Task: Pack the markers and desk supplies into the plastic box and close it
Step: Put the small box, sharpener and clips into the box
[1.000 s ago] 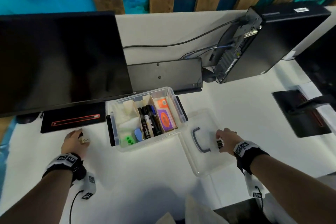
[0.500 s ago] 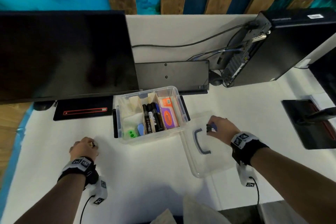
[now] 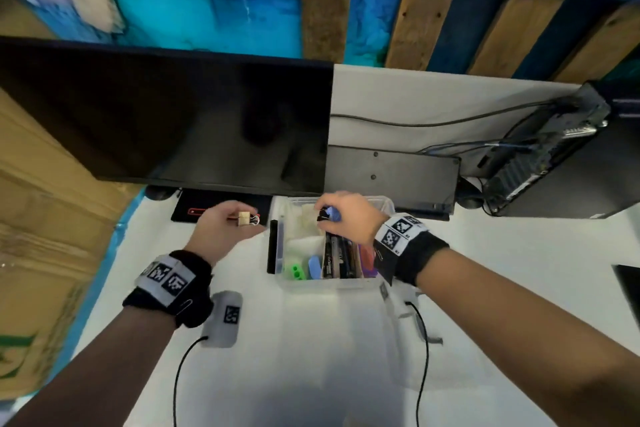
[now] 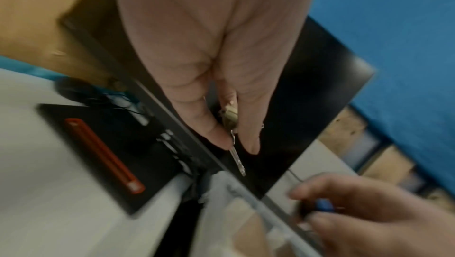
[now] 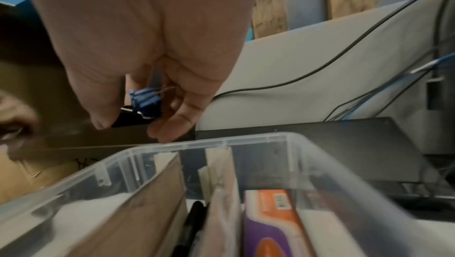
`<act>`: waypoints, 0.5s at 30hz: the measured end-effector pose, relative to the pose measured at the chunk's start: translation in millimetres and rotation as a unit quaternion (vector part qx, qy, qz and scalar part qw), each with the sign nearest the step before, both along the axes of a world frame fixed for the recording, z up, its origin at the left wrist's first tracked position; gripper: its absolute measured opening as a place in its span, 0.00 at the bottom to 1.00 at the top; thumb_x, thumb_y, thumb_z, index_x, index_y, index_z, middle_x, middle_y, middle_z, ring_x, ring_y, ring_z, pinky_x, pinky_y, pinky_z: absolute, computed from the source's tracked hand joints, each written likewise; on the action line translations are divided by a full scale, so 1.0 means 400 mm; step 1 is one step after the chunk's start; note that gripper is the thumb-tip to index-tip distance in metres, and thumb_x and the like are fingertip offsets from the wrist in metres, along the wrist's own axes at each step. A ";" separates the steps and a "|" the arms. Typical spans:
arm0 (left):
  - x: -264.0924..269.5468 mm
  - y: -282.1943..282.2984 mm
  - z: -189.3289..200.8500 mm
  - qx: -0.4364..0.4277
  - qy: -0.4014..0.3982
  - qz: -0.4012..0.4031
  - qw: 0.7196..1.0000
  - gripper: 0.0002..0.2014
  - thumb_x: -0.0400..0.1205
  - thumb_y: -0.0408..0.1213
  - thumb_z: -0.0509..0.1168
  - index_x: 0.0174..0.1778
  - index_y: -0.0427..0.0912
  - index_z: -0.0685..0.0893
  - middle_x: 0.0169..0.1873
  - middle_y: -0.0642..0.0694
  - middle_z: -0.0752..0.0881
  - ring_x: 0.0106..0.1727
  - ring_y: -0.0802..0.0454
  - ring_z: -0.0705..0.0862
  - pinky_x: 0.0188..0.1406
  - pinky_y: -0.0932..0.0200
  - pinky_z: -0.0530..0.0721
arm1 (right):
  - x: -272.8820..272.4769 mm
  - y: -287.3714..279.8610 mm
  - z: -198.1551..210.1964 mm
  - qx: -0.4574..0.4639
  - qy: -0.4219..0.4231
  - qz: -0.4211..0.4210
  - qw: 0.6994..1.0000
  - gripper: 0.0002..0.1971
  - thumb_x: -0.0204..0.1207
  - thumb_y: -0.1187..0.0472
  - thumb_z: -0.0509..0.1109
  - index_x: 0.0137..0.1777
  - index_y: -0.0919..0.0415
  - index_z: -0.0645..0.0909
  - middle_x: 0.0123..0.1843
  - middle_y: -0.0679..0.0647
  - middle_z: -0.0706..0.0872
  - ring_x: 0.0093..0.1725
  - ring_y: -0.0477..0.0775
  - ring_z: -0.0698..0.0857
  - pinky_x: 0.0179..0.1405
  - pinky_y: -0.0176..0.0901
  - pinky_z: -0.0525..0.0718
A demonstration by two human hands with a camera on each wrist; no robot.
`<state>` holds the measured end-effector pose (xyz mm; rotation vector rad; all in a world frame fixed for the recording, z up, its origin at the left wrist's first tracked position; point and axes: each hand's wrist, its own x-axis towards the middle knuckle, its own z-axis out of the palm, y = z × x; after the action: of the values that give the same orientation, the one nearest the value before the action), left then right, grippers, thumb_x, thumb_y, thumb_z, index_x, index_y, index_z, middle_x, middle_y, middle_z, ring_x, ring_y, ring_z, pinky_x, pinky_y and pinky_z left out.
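Note:
The clear plastic box [image 3: 311, 285] stands open under the monitor, holding black markers [image 3: 337, 260], a green piece [image 3: 298, 272], a blue item [image 3: 314, 267] and a purple-orange pack [image 3: 367, 258]. My left hand [image 3: 232, 220] hovers just left of the box and pinches a beige binder clip [image 3: 245, 218]. The left wrist view shows this clip [image 4: 230, 117] between thumb and finger. My right hand [image 3: 323, 220] is above the box's back compartments. It holds a blue binder clip [image 5: 145, 103] and a black one [image 5: 128, 119] together. Brown dividers [image 5: 147, 193] split the box [image 5: 246, 138].
A black monitor [image 3: 173, 121] looms behind the box, and its base with a red stripe [image 3: 194, 211] lies under my left hand. A flat black stand [image 3: 391, 177], a computer tower [image 3: 554, 156] and cables sit at back right. Cardboard [image 3: 34, 218] borders the desk's left edge.
Both hands left the desk with clips and came to the box. The right hand moved from the lid at the right to above the box. The head view swung closer.

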<state>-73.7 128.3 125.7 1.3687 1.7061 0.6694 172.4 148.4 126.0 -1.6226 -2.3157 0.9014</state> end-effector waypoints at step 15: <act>0.134 0.083 -0.028 -0.013 0.008 -0.114 0.993 0.21 0.77 0.42 0.69 0.66 0.41 0.80 0.62 0.42 0.86 0.64 0.50 0.83 0.71 0.52 0.77 | -0.039 0.056 -0.067 -0.077 0.071 -0.026 0.994 0.32 0.67 0.62 0.77 0.72 0.55 0.72 0.62 0.57 0.84 0.52 0.56 0.86 0.57 0.45 0.84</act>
<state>-20.1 161.5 114.6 1.5252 1.5364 0.5061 156.6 170.8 99.1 -1.6098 -2.1459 1.1698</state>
